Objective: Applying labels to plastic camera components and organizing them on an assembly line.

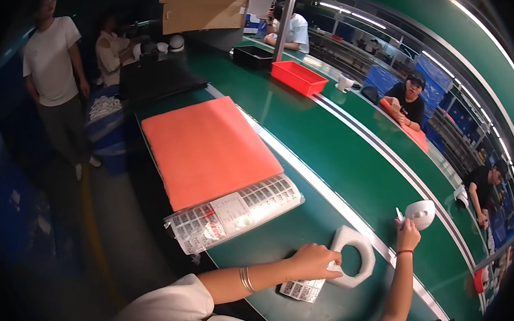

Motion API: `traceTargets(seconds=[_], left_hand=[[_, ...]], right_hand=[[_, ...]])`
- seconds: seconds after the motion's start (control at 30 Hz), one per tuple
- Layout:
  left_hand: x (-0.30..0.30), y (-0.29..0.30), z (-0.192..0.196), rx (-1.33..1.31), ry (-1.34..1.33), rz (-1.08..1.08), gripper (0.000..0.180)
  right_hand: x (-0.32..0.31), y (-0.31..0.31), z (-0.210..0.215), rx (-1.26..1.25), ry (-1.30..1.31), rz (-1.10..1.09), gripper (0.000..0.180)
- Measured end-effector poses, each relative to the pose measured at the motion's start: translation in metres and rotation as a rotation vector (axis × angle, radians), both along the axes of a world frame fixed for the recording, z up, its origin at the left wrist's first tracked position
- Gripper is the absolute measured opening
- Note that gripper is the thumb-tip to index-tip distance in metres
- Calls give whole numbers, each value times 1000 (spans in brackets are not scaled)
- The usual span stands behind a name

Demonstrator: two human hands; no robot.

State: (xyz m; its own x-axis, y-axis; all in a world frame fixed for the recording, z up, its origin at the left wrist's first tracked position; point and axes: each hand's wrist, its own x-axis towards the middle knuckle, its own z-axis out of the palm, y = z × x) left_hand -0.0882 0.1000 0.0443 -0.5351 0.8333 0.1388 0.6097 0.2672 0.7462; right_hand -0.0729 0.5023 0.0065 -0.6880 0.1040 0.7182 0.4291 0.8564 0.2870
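My right hand (407, 235), arm stretched over the green conveyor belt (327, 159), grips a white rounded plastic housing (421, 214) from below. The housing has an opening and small holes in its face, and a narrow white part sticks out on its left. My left hand (314, 262) is closed, its fingertips pinched at the left edge of a white octagonal foam ring (363, 273). Something small and white shows at those fingertips, too small to name. Partly under this hand lies a sheet of printed labels (303, 290) on the green worktop.
An orange-red foam sheet (210, 149) lies left of the belt, beside a plastic-wrapped label pack (236, 212). A red bin (299, 78) and a black bin (253, 56) stand farther off. Across the belt sit several people; another person (54, 60) stands at left.
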Motion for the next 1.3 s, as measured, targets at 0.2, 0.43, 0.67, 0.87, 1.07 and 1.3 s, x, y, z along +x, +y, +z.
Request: traceTargets(seconds=[0.2,0.43,0.67,0.87,1.07,1.3], left_hand=[[1,7,-2,39,-2,6,35],[1,7,-2,94,-4,22,31],[0,6,-7,120,-36,50,30],[6,12,-3,97,-58,27,27],[14,16,-3,81,-42,-25,24],[15,19,-10,134,-17,-26,24]], right_hand=[[-1,-6,-6,-219,-200,-88,35],[6,-10,3,-440,-287,-248,42],[42,-56,7,-359,-249,-291,40],[137,-152,25,-532,-106,136,23],[151,-220,39,-511,-156,367,16],[150,-217,27,-613,-129,450,6]])
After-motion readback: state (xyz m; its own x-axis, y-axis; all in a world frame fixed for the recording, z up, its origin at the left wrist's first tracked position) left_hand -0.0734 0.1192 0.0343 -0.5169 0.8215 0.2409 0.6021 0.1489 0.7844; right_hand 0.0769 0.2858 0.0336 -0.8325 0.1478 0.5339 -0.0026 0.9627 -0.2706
